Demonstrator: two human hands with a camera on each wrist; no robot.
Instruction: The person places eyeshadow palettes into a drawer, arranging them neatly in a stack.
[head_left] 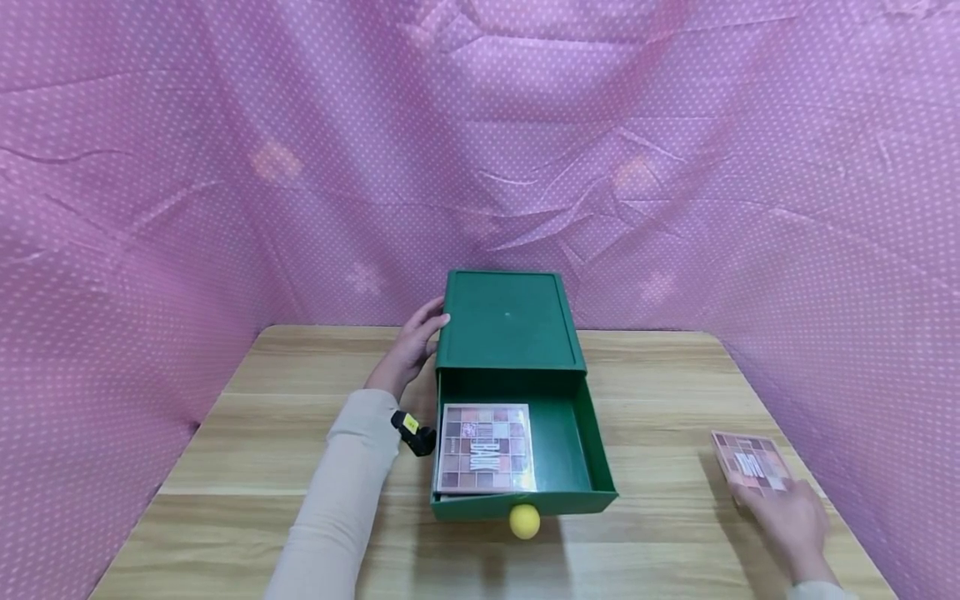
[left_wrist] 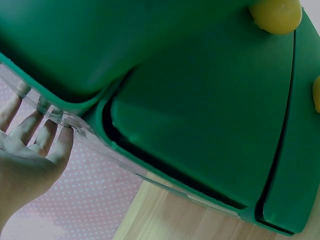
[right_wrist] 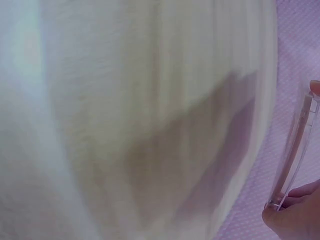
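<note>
A green drawer cabinet (head_left: 506, 321) stands at the middle of the table with its top drawer (head_left: 562, 450) pulled out. Inside the drawer, on its left side, an eyeshadow palette (head_left: 483, 450) lies face up. My left hand (head_left: 408, 354) rests against the cabinet's left side, and its fingertips touch the clear side wall in the left wrist view. Off to the right, above the table, my right hand (head_left: 791, 521) grips another eyeshadow palette (head_left: 750, 460) by its edges. That palette appears edge-on in the right wrist view, with its clear cover showing.
A round yellow knob (head_left: 524, 522) sticks out from the open drawer's front. Below it, closed drawer fronts (left_wrist: 200, 120) show in the left wrist view. The wooden table (head_left: 247, 467) is bordered by a pink dotted cloth (head_left: 480, 150) at the back and sides.
</note>
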